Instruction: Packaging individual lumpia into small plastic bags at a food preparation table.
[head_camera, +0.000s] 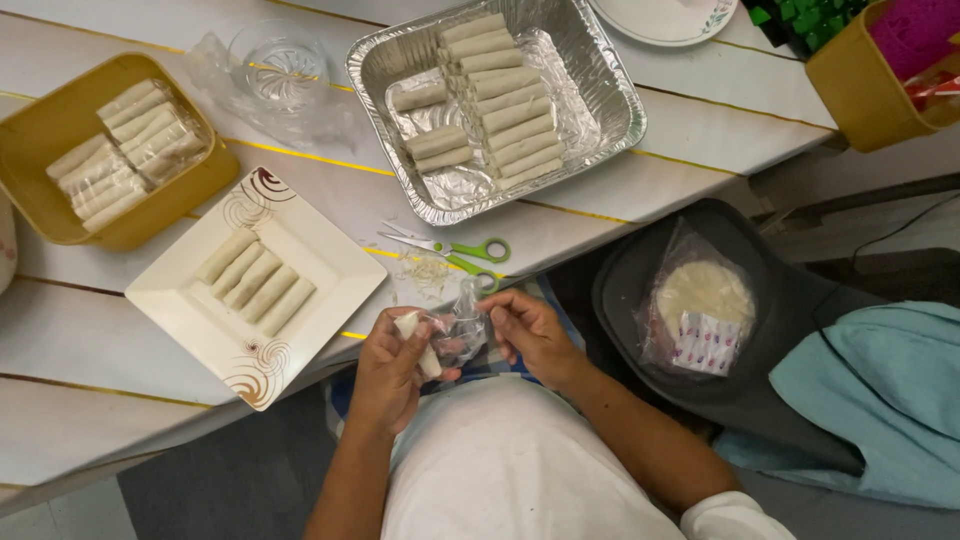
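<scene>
Seen from above, a person seated at a white plank table (120, 400) works at lower centre of the frame. The left hand (390, 370) is closed around a pale wrapped roll (415, 335), while the fingers of the right hand (530, 330) pinch the clear plastic wrap (462, 330) that trails off the roll's end. Roll and wrap sit between the two hands, just off the table's near edge.

Just above the hands, green-handled scissors (455, 250) lie on the table beside a small scatter of pale scraps (428, 270). To the left, a square white plate (330, 260) with brown swirls at its corners carries five unwrapped rolls (255, 278) laid side by side. At upper centre, a rectangular foil tray (610, 90) holds a long column of rolls and a few more beside it. At upper left, a mustard-yellow tub (40, 130) holds rolls bundled in clear film, and a clear glass dish (278, 65) stands on crumpled plastic between tub and tray.

At right of centre, a clear bag of round flat wrappers (705, 290), with a white label printed in red and blue at its lower edge, rests on a dark grey seat (620, 290). A light blue cloth (880, 400) lies at lower right. A yellow bin (860, 90) stands at upper right, with pink material inside.
</scene>
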